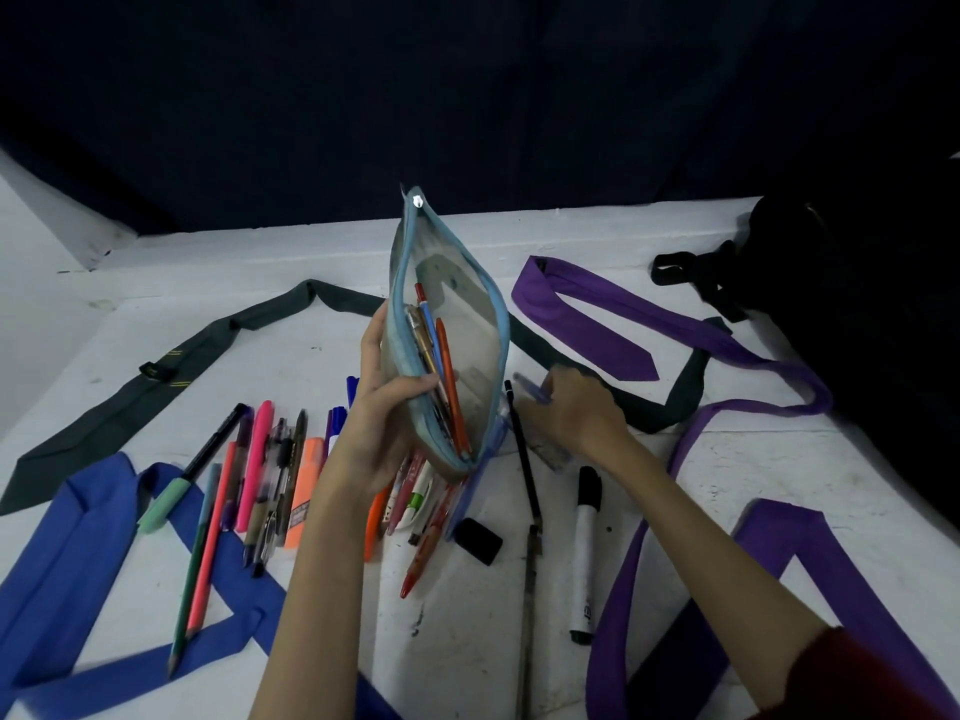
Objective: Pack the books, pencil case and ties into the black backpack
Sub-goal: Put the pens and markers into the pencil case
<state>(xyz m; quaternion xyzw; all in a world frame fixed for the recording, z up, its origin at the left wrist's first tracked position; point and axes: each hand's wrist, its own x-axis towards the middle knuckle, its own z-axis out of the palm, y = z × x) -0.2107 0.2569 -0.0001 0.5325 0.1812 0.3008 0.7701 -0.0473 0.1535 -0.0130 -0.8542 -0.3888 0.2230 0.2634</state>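
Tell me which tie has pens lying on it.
The blue tie, front left: a green-capped pen and pencils cross it. The grey and purple ties carry none.

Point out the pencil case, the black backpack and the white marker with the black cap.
pencil case [470,324], head view: on its clear side panel, above the pens inside.
black backpack [852,283], head view: on its dark body at the table's right edge.
white marker [584,558], head view: on its white barrel.

Count: four ties — one grey-green tie [156,376], one blue tie [62,553], two purple ties [587,314] [779,543]; one pencil case [467,324]; one black backpack [857,283]; one whiteboard marker [584,553].
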